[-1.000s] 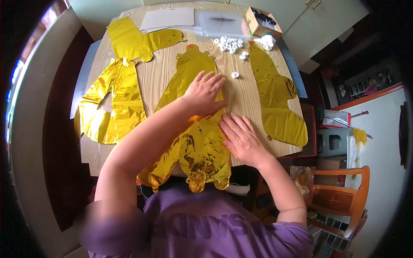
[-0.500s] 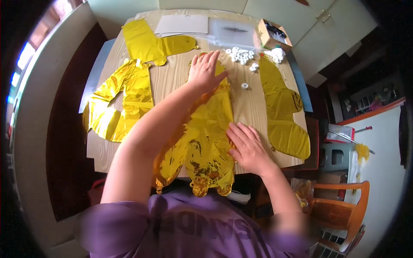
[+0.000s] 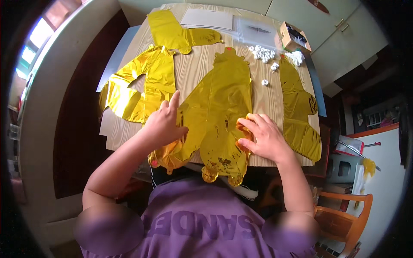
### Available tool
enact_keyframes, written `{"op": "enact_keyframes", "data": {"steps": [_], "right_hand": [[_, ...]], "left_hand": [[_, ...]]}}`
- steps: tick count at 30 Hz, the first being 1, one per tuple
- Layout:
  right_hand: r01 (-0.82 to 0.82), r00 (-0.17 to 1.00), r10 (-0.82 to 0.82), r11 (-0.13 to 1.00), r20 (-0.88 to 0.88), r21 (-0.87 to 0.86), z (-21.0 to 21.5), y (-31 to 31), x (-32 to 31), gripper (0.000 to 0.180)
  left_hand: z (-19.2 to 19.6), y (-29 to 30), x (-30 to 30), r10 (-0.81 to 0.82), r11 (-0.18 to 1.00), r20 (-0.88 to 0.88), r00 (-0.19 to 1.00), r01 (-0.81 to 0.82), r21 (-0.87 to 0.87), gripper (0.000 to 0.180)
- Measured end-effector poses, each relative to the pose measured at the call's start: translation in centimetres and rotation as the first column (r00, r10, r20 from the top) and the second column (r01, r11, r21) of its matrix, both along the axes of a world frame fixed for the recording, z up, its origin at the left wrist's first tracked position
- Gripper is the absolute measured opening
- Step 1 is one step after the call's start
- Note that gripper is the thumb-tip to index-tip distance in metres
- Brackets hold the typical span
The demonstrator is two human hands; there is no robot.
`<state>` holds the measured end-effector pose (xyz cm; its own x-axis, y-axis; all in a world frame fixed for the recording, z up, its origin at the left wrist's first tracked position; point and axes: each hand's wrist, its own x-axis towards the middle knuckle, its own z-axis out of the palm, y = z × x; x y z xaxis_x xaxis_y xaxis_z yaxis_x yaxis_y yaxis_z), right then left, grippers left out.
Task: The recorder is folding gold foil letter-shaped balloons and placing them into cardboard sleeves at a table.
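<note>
A flat gold foil balloon (image 3: 219, 99) lies spread on the table in front of me, its lower lobes hanging over the near edge. My left hand (image 3: 161, 122) is over its left side, touching the foil near a folded lower lobe; the index finger points away from me, and the thumb is spread to the right. Along the balloon's right edge, my right hand (image 3: 264, 137) has its fingers and thumb curled round a crumpled orange-tinted fold. A round red spot shows at the balloon's far tip and another on the lower left lobe.
More flat gold foil balloons lie around: a shiny one (image 3: 159, 77) left, one (image 3: 167, 30) at the far left, one (image 3: 297, 112) right. White ring-shaped rolls (image 3: 263, 53) cluster far right, near a small box (image 3: 296, 38). Grey-white sheets (image 3: 206, 19) lie at the back.
My left hand has drawn back from the balloon's far end to its near left side. The foil lies smoother and wider; my right hand stays at the right edge, its fingers now more curled.
</note>
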<state>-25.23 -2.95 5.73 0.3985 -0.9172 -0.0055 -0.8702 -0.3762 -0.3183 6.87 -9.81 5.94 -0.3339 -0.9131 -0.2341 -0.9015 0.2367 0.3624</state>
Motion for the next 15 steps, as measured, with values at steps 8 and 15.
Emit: {"op": "enact_keyframes", "data": {"steps": [8,15], "right_hand": [[-0.021,0.999,0.017,0.997,-0.049,-0.076,-0.4,0.6,0.4,0.056],[-0.008,0.996,0.008,1.000,-0.090,-0.004,0.2,0.4,0.8,0.057]], "left_hand": [[1.7,-2.2,0.6,0.096,0.965,-0.205,0.974,-0.041,0.258,0.088],[5.9,-2.6,-4.6,0.148,0.789,-0.643,0.751,0.303,0.535,0.084]]}}
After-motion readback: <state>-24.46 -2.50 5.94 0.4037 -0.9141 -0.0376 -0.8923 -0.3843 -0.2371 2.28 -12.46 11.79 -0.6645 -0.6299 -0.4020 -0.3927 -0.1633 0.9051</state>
